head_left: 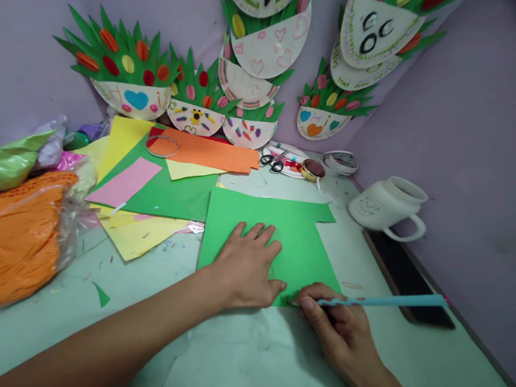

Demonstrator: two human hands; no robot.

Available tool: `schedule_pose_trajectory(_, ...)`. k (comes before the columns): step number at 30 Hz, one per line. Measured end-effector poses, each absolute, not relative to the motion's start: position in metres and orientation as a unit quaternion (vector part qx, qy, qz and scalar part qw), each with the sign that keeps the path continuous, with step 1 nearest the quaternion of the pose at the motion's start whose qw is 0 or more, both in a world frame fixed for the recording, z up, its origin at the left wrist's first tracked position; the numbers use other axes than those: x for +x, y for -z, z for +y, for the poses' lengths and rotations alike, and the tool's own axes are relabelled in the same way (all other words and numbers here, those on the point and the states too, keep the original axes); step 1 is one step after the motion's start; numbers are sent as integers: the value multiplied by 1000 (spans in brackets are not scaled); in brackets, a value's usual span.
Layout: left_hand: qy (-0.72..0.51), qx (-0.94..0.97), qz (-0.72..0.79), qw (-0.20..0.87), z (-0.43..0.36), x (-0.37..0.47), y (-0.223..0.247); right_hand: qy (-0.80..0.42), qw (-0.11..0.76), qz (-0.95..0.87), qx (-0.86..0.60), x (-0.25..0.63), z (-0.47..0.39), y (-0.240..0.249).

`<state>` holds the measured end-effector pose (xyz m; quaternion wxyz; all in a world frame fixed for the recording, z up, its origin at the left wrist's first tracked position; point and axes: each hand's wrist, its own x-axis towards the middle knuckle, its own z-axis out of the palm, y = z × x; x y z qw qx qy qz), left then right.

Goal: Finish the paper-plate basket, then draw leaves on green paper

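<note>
A sheet of green paper lies on the table, its upper right corner cut into a stepped shape. My left hand rests flat on it with the fingers spread. In my right hand is a light blue pencil, pinched close to its tip. The tip is at the sheet's lower edge, just right of my left thumb, and the pencil's far end points right. Thin dark lines show on the paper near the left thumb.
Colored paper sheets overlap behind my left hand. An orange bag sits at the left. Black-handled scissors lie at the back; a white mug and a phone are on the right. Paper-plate crafts hang on the wall.
</note>
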<state>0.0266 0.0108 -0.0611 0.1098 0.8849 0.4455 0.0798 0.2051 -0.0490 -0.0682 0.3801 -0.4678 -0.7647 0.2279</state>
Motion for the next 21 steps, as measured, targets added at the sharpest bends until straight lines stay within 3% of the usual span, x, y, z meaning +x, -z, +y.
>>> schedule_pose_trajectory(11,-98,889,435,103,12,25,65,-258,424,-748,-440,209,-50,73)
schedule_pose_trajectory(21,-97,889,438,91,15,25,64,-249,395,-769,-437,206,-47,73)
